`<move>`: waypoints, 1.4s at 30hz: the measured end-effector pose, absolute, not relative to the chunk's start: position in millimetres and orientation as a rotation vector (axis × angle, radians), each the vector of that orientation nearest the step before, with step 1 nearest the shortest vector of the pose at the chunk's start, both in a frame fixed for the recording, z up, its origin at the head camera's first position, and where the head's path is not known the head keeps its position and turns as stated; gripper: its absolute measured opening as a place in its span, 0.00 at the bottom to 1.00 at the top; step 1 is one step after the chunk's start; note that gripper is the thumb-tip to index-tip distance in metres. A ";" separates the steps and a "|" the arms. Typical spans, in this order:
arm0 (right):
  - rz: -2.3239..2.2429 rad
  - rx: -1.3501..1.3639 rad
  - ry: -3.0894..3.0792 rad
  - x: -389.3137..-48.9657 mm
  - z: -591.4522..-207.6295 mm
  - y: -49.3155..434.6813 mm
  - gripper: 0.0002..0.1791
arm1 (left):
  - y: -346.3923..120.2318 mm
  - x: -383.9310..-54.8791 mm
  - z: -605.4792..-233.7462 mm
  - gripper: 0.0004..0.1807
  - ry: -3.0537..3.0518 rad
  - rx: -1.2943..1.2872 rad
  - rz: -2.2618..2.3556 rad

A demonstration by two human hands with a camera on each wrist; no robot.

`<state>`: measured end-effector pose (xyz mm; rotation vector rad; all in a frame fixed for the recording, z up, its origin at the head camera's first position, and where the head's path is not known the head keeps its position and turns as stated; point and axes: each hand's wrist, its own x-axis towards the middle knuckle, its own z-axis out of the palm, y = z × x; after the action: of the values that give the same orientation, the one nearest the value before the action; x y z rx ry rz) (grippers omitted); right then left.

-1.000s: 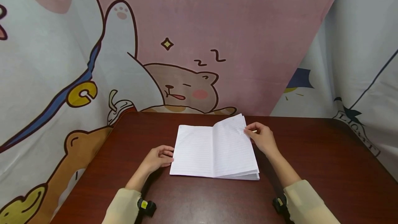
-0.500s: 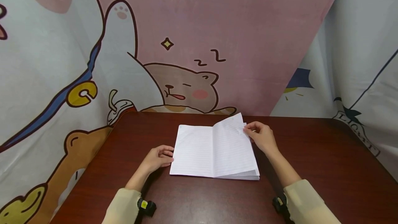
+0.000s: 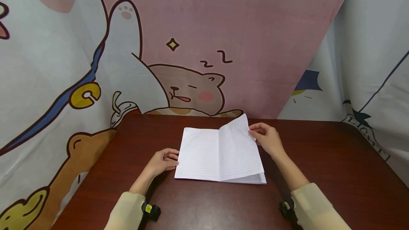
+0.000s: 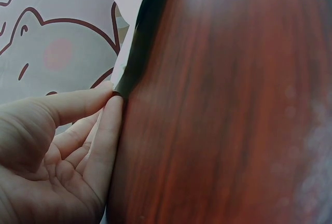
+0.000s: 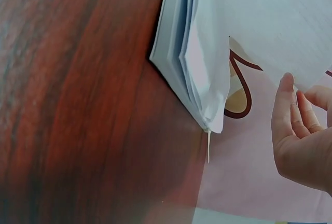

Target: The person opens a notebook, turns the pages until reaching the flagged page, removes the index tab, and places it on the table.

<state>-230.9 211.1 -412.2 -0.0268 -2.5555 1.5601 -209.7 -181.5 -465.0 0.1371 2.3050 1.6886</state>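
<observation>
An open notebook [image 3: 198, 155] with lined white pages lies on the table. My left hand [image 3: 161, 162] pinches its left edge between thumb and finger; the left wrist view shows the fingertips meeting at the dark underside of the cover [image 4: 148, 37]. At the upper right, my right hand [image 3: 268, 140] holds the outer edge of a right-hand page [image 3: 239, 148]. That page is raised and bent, its top corner standing up. Under it, the lower pages [image 3: 257, 179] show at the bottom right. In the right wrist view, the raised leaf [image 5: 285, 27] reaches the fingertips, apart from the page stack [image 5: 181, 42].
The notebook rests on a dark reddish-brown wooden table [image 3: 204, 208]. Behind it hangs a cloth [image 3: 271, 45] printed with cartoon animals, and a white cloth [image 3: 374, 45] is on the right. A thin pale strip [image 5: 208, 146] sticks out at the notebook's corner.
My right hand has shifted slightly left and up, lifting the page further. Its lower corner has risen, baring more of the pages beneath. The left hand keeps its place.
</observation>
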 end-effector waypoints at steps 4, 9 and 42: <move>1.570 -0.022 -2.553 -230.8 -410.8 209.1 0.14 | -181.2 -209.2 -464.5 0.23 2.302 0.141 1.692; 1.582 -0.008 -2.548 -229.2 -409.4 206.4 0.15 | -181.1 -209.5 -464.9 0.22 2.316 0.130 1.684; 1.798 0.358 -2.741 -225.6 -419.0 191.6 0.22 | -180.8 -209.3 -464.2 0.22 2.304 0.099 1.689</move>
<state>-225.6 191.6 -419.0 0.3583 -2.7410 1.7979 -209.3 -180.8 -464.2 0.0995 2.3042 1.6890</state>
